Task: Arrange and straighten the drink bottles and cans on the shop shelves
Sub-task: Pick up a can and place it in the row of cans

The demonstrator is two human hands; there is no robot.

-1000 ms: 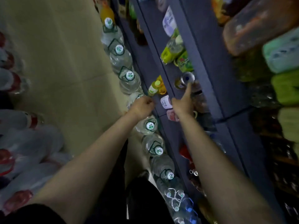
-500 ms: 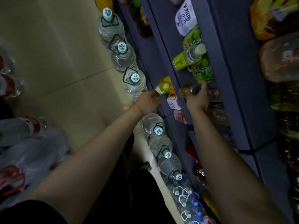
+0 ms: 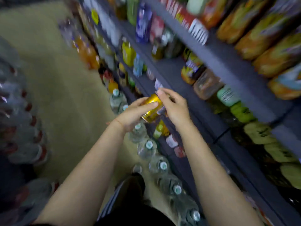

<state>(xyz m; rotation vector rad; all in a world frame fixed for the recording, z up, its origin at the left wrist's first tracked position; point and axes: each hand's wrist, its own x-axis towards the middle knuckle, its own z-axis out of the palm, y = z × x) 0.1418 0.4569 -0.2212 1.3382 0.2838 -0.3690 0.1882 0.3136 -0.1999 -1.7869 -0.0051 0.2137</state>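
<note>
A narrow shop aisle with a beige floor (image 3: 53,95) runs beside grey shelves (image 3: 216,62) full of drinks, and the picture is blurred. In front of the shelves both hands hold one golden can (image 3: 152,108) in the air. The left hand (image 3: 133,114) wraps its fingers around the body of the can from the left and from under, and the right hand (image 3: 175,108) grips it from the right, with its fingertips near the upper end. The long axis of the can is tilted, with the top toward the shelves and the bottom toward the person. The shelf lies just behind and to the right of the can, so the right hand is nearer to it. Under the hands a row of large water bottles (image 3: 158,165) stands on the floor along the base of the shelf. No label or brand can be read because of the blur.
</note>
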